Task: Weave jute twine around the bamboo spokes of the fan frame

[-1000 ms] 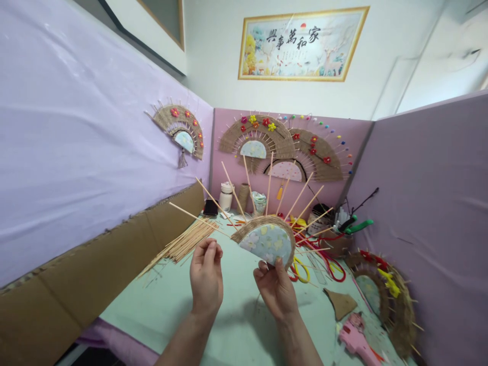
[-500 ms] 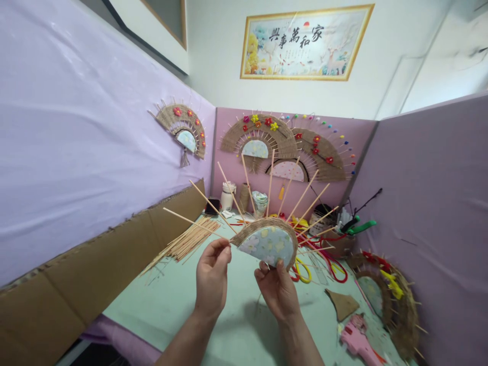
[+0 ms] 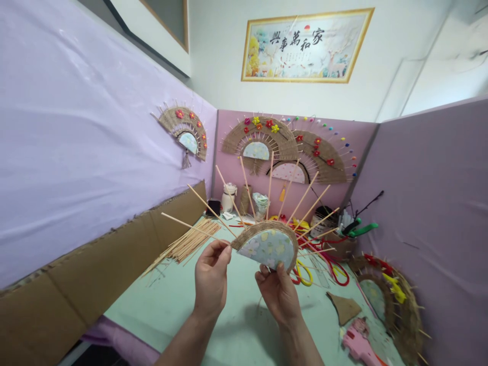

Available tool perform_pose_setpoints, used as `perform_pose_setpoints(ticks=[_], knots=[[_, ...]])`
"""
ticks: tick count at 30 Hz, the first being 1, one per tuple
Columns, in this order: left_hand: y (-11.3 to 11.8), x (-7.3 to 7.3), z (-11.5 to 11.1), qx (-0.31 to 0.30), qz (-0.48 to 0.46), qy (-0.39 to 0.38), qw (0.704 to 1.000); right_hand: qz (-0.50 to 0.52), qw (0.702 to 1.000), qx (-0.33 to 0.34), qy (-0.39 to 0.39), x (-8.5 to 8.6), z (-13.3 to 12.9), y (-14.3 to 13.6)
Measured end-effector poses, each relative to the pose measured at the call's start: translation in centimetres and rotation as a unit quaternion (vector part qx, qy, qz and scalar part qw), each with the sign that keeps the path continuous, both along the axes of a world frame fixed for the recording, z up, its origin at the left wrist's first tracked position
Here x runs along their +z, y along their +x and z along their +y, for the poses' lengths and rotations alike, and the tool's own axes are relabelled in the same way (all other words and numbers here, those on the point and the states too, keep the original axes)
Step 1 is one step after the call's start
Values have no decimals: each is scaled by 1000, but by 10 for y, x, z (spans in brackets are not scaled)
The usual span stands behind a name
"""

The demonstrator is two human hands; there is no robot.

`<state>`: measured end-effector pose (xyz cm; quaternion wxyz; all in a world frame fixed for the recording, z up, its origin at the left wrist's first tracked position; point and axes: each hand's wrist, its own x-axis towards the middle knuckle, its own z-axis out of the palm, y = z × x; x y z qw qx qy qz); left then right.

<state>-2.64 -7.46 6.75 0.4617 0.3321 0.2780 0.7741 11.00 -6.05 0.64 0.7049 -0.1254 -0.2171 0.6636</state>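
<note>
In front of me is a half-round fan [image 3: 271, 248] with a pale blue floral centre, a brown twine-wrapped rim and several thin wooden sticks fanning outward. My right hand [image 3: 280, 295] grips its lower edge, thumb on the front and fingers behind. At the fan's left corner, beside the base of the lowest left stick, my left hand [image 3: 211, 277] is closed in a pinch. Whether those fingertips hold the corner, the twine or a stick end is too small to tell.
Loose wooden sticks [image 3: 190, 240] lie at the back left of the table, beside a cardboard strip [image 3: 114, 254]. Scissors [image 3: 304, 274], a brown scrap [image 3: 343, 307] and a pink glue gun [image 3: 360, 343] lie to the right. Another decorated fan [image 3: 400, 310] leans at far right; others hang behind.
The view has shifted very slightly. Both hands keep the same hold on the fan, which has barely moved.
</note>
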Motion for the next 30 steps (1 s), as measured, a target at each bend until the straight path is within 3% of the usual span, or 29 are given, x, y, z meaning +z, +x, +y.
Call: perform_pose_setpoints(ticks=[8, 17, 26, 30], knots=[[-1, 1, -1, 3, -1, -6, 1000, -34, 999, -10, 3, -1, 0, -1], [-4, -1, 0, -24, -25, -17, 999, -7, 1000, 3, 1, -3, -1, -2], [-6, 0, 0, -15, 24, 44, 999, -15, 1000, -3, -4, -1, -3, -6], [-7, 0, 1, -4, 1, 54, 999, -18, 1000, -1, -7, -1, -3, -6]])
